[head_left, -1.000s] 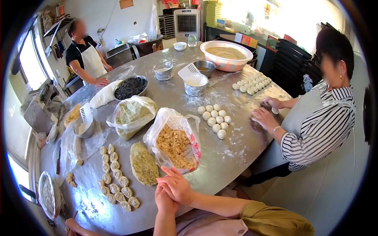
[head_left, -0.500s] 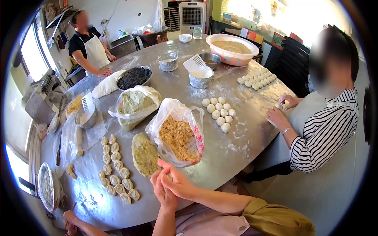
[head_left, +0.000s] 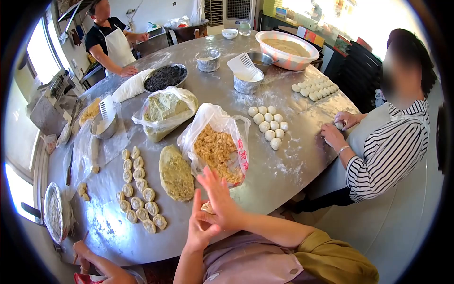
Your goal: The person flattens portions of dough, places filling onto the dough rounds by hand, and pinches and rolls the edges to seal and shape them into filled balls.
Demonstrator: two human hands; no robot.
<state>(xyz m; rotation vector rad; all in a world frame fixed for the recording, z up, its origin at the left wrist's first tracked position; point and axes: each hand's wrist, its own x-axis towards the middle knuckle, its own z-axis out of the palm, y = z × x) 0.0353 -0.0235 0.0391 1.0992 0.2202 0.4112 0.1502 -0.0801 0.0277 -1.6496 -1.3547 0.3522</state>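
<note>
My left hand [head_left: 200, 228] is partly cupped, palm up, at the table's near edge, with a small tan dough ball [head_left: 207, 207] against its fingers. My right hand [head_left: 221, 201] lies against the ball from the other side, its fingers stretched out and spread. Part of the ball is hidden between the hands. Just beyond them, a plastic bag of orange-brown filling [head_left: 213, 147] stands folded open. Left of it lies a flat greenish slab of dough [head_left: 175, 173]. Further left, small shaped pieces [head_left: 140, 189] sit in rows.
A bagged greenish mass [head_left: 165, 111] and a bowl of dark filling [head_left: 165, 78] stand further back. White dough balls [head_left: 268, 124] lie to the right. A co-worker in stripes [head_left: 378, 146] handles dough there; another in an apron [head_left: 113, 45] leans at the far left.
My hands, clasped together before, have parted a little and the fingers are stretched out, showing the dough ball between them. The view has tilted slightly, and the bottom-left person shows more.
</note>
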